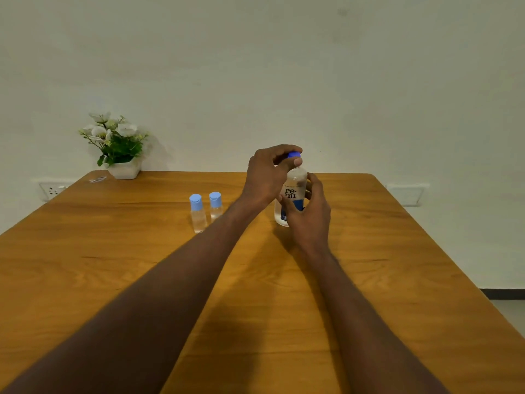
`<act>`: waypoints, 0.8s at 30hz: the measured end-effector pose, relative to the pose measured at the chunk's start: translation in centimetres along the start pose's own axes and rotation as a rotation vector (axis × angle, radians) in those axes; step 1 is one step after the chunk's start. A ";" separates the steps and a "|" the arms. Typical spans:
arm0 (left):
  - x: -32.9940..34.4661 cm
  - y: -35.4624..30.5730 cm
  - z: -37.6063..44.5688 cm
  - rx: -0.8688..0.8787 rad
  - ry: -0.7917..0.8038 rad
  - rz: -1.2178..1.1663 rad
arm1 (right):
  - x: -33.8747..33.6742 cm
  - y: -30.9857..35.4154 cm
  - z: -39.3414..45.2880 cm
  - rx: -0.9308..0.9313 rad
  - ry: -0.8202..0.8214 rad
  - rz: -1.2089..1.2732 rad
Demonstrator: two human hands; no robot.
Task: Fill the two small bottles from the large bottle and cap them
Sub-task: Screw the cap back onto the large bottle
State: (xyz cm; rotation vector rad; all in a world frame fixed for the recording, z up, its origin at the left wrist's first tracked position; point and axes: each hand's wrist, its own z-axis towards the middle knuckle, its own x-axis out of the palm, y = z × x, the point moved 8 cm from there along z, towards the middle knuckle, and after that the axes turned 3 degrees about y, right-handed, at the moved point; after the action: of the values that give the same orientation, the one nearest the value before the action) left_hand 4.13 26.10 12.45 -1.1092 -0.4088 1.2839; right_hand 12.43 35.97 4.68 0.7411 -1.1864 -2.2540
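Observation:
The large clear bottle (292, 189) with a white and blue label stands upright on the wooden table (142, 265), right of centre. My right hand (309, 211) grips its body from the near right side. My left hand (270, 172) reaches over from the left and pinches its dark blue cap (294, 155) between thumb and fingers. Two small clear bottles (198, 213) (216, 204) with light blue flip caps stand side by side to the left of the large bottle, partly behind my left forearm.
A white pot of artificial flowers (116, 146) sits at the table's far left corner against the wall. A small clear wrapper (98, 179) lies beside it. Wall sockets (52, 190) flank the table. The table's right edge drops to the floor.

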 end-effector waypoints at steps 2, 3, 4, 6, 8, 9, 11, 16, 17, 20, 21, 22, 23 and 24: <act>0.1 0.2 0.1 0.002 0.049 -0.031 | 0.1 0.0 0.0 0.004 -0.003 -0.010; 0.1 0.2 0.2 0.007 0.067 -0.035 | 0.1 -0.1 0.1 0.010 -0.002 -0.015; 0.2 0.2 0.2 0.013 0.081 -0.033 | 0.2 -0.1 0.1 0.016 -0.002 -0.017; 0.3 0.1 0.2 0.023 0.101 -0.028 | 0.2 -0.1 0.1 0.020 -0.003 -0.025; 0.4 0.1 0.2 0.018 0.120 -0.023 | 0.2 0.0 0.1 0.013 -0.005 -0.035; 0.4 0.2 0.2 0.010 0.128 -0.026 | 0.2 0.0 0.1 0.012 -0.004 -0.037; 0.4 0.2 0.2 -0.004 0.142 -0.034 | 0.2 0.0 0.1 0.012 -0.001 -0.034; 0.4 0.5 -0.2 0.004 0.179 -0.087 | 0.0 0.2 0.0 0.004 0.002 -0.032; 0.3 0.5 -0.3 0.014 0.179 -0.096 | 0.0 0.3 0.0 0.003 0.005 -0.030; -0.1 0.6 -0.1 0.049 0.169 -0.099 | 0.0 0.4 -0.1 0.006 0.008 -0.032; -0.2 0.5 -0.1 0.060 0.160 -0.107 | 0.0 0.4 -0.1 0.001 0.007 -0.034; -0.3 0.4 0.0 0.071 0.145 -0.112 | 0.0 0.4 -0.1 -0.004 0.006 -0.035; -0.4 0.3 0.0 0.079 0.130 -0.109 | 0.0 0.4 -0.1 -0.004 0.006 -0.035; -0.4 0.3 0.1 0.084 0.117 -0.103 | 0.1 0.4 -0.1 -0.002 0.007 -0.037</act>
State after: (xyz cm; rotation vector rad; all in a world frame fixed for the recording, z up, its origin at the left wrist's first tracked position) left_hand 3.82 25.72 12.40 -1.0728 -0.3176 1.1300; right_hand 12.53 35.68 4.94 0.7753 -1.1768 -2.2801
